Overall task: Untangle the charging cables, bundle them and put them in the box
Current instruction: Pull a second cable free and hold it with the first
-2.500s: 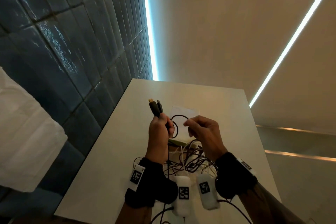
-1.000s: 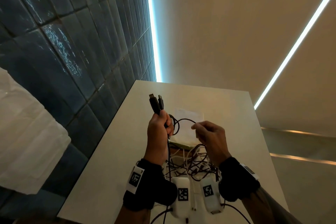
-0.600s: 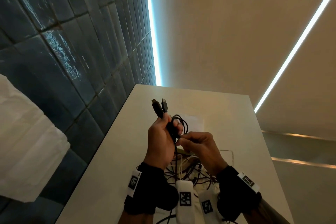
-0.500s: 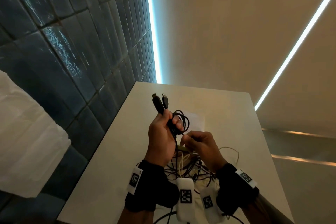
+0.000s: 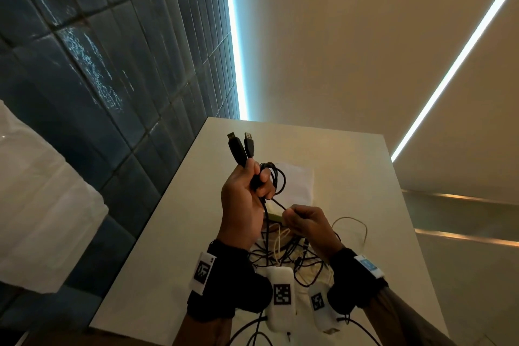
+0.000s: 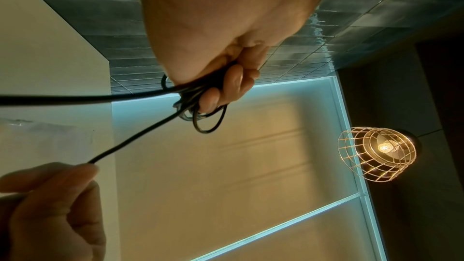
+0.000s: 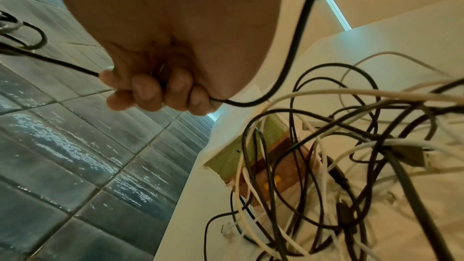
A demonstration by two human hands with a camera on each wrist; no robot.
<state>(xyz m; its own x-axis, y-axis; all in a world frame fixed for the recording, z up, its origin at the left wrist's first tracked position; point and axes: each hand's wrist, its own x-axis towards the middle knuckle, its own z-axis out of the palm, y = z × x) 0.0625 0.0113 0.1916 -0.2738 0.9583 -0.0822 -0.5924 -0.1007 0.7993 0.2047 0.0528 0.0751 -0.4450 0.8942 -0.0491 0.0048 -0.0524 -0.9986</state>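
Note:
My left hand (image 5: 247, 199) is raised above the table and grips a black cable (image 5: 276, 180) in small coils, two black plugs (image 5: 241, 147) sticking up out of the fist. In the left wrist view the coils (image 6: 200, 106) hang from its curled fingers. My right hand (image 5: 303, 222) is lower and to the right, fist closed round the same black cable (image 7: 62, 64), which runs taut between the hands. A tangle of black and white cables (image 5: 286, 253) lies on the table under the hands, draped over a green and brown box (image 7: 253, 146).
The white table (image 5: 174, 233) stands against a dark blue tiled wall (image 5: 112, 93) on the left. A white sheet (image 5: 297, 182) lies on the table behind the hands. A caged lamp (image 6: 376, 152) hangs overhead. Something white (image 5: 42, 205) stands at far left.
The right hand swung in to the left hand, laid another loop into its coils, and has now drawn down and right along the cable. The left hand stayed raised.

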